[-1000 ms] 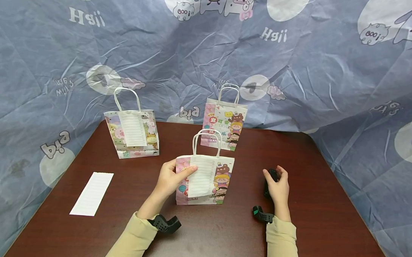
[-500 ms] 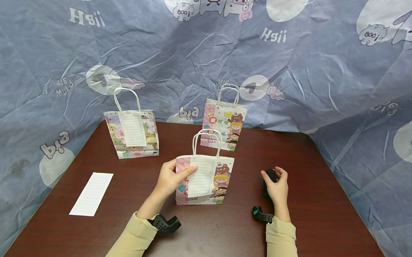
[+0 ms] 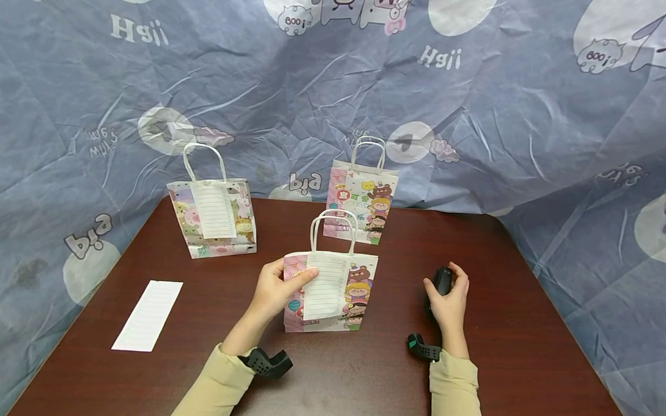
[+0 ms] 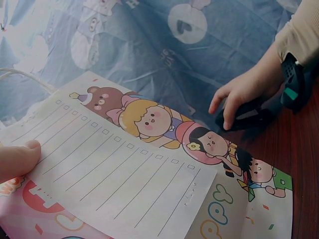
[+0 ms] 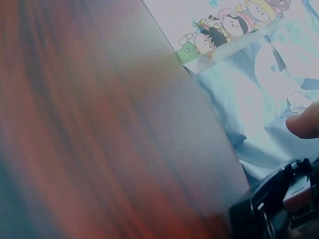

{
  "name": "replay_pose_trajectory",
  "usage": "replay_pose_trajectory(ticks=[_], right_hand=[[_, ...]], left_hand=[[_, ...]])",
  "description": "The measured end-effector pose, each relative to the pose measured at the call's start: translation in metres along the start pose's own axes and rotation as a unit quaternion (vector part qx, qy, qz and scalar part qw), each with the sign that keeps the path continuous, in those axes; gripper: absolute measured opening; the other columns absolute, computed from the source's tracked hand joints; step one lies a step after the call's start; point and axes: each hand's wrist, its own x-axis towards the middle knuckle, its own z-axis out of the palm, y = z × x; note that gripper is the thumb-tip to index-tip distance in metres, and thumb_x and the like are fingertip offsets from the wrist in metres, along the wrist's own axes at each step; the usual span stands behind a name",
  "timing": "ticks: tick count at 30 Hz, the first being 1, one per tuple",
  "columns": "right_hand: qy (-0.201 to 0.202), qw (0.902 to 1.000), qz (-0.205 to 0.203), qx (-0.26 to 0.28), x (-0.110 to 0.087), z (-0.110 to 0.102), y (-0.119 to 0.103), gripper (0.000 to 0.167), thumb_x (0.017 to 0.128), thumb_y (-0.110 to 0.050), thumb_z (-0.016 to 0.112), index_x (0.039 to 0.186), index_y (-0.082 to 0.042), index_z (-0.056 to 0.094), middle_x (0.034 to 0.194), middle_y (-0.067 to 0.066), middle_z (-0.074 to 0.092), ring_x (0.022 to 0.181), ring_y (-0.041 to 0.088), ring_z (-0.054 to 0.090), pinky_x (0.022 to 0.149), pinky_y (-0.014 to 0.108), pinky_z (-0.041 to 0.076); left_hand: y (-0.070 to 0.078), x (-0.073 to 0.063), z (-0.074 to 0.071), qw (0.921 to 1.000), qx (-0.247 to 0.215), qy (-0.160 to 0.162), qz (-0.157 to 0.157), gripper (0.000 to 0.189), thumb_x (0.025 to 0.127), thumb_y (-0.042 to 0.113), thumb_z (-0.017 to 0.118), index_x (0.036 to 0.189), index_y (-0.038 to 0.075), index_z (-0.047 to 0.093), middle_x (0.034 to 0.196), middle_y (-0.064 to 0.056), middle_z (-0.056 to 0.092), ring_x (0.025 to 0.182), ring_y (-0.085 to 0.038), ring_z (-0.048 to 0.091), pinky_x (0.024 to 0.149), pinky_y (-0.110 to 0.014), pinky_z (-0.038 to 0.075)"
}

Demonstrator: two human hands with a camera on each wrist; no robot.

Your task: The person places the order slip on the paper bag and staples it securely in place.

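My left hand (image 3: 272, 288) holds a paper gift bag (image 3: 356, 322) upright at its left side. Its thumb presses a lined white paper slip (image 3: 325, 287) flat against the bag's printed front. In the left wrist view the thumb lies on the edge of the lined slip (image 4: 124, 169), beside a row of small boxes. My right hand (image 3: 449, 301) grips a black stapler (image 3: 443, 280) between thumb and fingers, to the right of the bag. The stapler (image 5: 274, 204) fills the lower right corner of the right wrist view, with metal showing inside.
At the back left stands another gift bag (image 3: 244, 229) with a lined slip (image 3: 214, 213) on its front. A third gift bag (image 3: 361, 203) stands behind the held one. A loose white slip (image 3: 147, 315) lies on the left of the brown table (image 3: 393, 387). A blue printed sheet (image 3: 293, 84) hangs behind.
The stapler has turned a little in my right hand and its upper end sits slightly higher. My left hand and the bag stay in place.
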Motion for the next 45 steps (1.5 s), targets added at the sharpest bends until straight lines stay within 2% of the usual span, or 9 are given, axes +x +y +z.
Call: replay_pose_trajectory(ticks=[6, 9, 12, 15, 23, 29, 33, 41, 45], right_hand=[[-0.013, 0.9995, 0.027, -0.007, -0.001, 0.0, -0.001, 0.08, 0.081, -0.009, 0.066, 0.148, -0.011, 0.021, 0.14, 0.014, 0.041, 0.113, 0.033, 0.048, 0.082, 0.032, 0.037], [-0.02, 0.999, 0.037, -0.015, -0.001, 0.001, -0.005, 0.081, 0.083, -0.01, 0.065, 0.149, -0.011, 0.019, 0.14, 0.013, 0.044, 0.118, 0.031, 0.048, 0.086, 0.035, 0.039], [-0.027, 0.9986, 0.039, -0.023, -0.002, 0.003, -0.008, 0.079, 0.083, -0.012, 0.063, 0.149, -0.009, 0.02, 0.139, 0.015, 0.045, 0.121, 0.031, 0.048, 0.091, 0.041, 0.039], [-0.033, 0.9985, 0.036, -0.027, -0.002, 0.005, -0.012, 0.077, 0.084, -0.014, 0.062, 0.149, -0.008, 0.022, 0.137, 0.018, 0.047, 0.119, 0.034, 0.049, 0.09, 0.043, 0.039], [-0.042, 0.9985, 0.009, -0.036, -0.004, 0.01, -0.018, 0.071, 0.083, -0.013, 0.063, 0.146, -0.009, 0.031, 0.132, 0.018, 0.049, 0.099, 0.031, 0.053, 0.075, 0.032, 0.039], [-0.045, 0.9986, 0.0, -0.029, -0.003, 0.013, -0.02, 0.07, 0.081, -0.014, 0.067, 0.143, -0.005, 0.035, 0.13, 0.021, 0.045, 0.106, 0.033, 0.047, 0.082, 0.041, 0.038], [-0.048, 0.9983, -0.002, -0.034, -0.003, 0.013, -0.024, 0.068, 0.082, -0.015, 0.067, 0.142, -0.004, 0.036, 0.126, 0.021, 0.043, 0.103, 0.034, 0.045, 0.08, 0.045, 0.038], [-0.022, 0.9995, 0.024, -0.002, -0.005, 0.016, -0.037, 0.055, 0.086, -0.016, 0.065, 0.129, -0.003, 0.035, 0.113, 0.02, 0.048, 0.089, 0.025, 0.049, 0.07, 0.032, 0.041], [-0.018, 0.9998, 0.009, 0.005, -0.006, 0.019, -0.044, 0.052, 0.085, -0.015, 0.066, 0.125, -0.002, 0.036, 0.106, 0.017, 0.058, 0.084, 0.018, 0.053, 0.069, 0.026, 0.042]], left_hand=[[0.0, 0.0, 0.0, 1.0, -0.005, 0.0, -0.001, 0.024, 0.082, 0.0, 0.07, 0.104, -0.009, 0.065, 0.093, -0.024, 0.068, 0.073, -0.03, 0.069, 0.062, -0.039, 0.055], [-0.001, 0.0, 0.0, 1.0, -0.008, 0.001, -0.003, 0.024, 0.082, 0.0, 0.07, 0.103, -0.009, 0.065, 0.093, -0.024, 0.068, 0.072, -0.029, 0.068, 0.062, -0.039, 0.055], [-0.001, 0.0, 0.0, 1.0, -0.008, 0.002, -0.003, 0.023, 0.082, 0.0, 0.07, 0.103, -0.009, 0.065, 0.092, -0.024, 0.068, 0.072, -0.029, 0.068, 0.061, -0.039, 0.055], [-0.001, 0.0, 0.0, 1.0, -0.008, 0.0, -0.004, 0.023, 0.082, 0.0, 0.07, 0.103, -0.009, 0.065, 0.093, -0.024, 0.068, 0.072, -0.029, 0.068, 0.062, -0.039, 0.055], [0.0, -0.001, 0.001, 1.0, -0.005, 0.002, -0.007, 0.024, 0.082, 0.0, 0.07, 0.104, -0.009, 0.065, 0.092, -0.024, 0.068, 0.072, -0.03, 0.068, 0.061, -0.039, 0.055], [0.001, -0.001, 0.001, 1.0, -0.004, 0.002, -0.006, 0.024, 0.082, 0.0, 0.07, 0.104, -0.009, 0.065, 0.093, -0.024, 0.068, 0.072, -0.03, 0.068, 0.062, -0.039, 0.055], [0.0, 0.0, 0.001, 1.0, -0.002, 0.001, -0.006, 0.024, 0.082, 0.001, 0.07, 0.104, -0.009, 0.065, 0.093, -0.024, 0.068, 0.072, -0.029, 0.068, 0.061, -0.038, 0.055], [0.0, 0.0, 0.0, 1.0, -0.002, 0.001, -0.003, 0.024, 0.082, 0.001, 0.07, 0.104, -0.009, 0.065, 0.092, -0.024, 0.068, 0.072, -0.029, 0.068, 0.061, -0.038, 0.055], [0.001, 0.0, 0.0, 1.0, -0.002, 0.002, -0.004, 0.023, 0.082, 0.001, 0.07, 0.103, -0.009, 0.065, 0.092, -0.024, 0.068, 0.072, -0.029, 0.068, 0.061, -0.038, 0.055]])
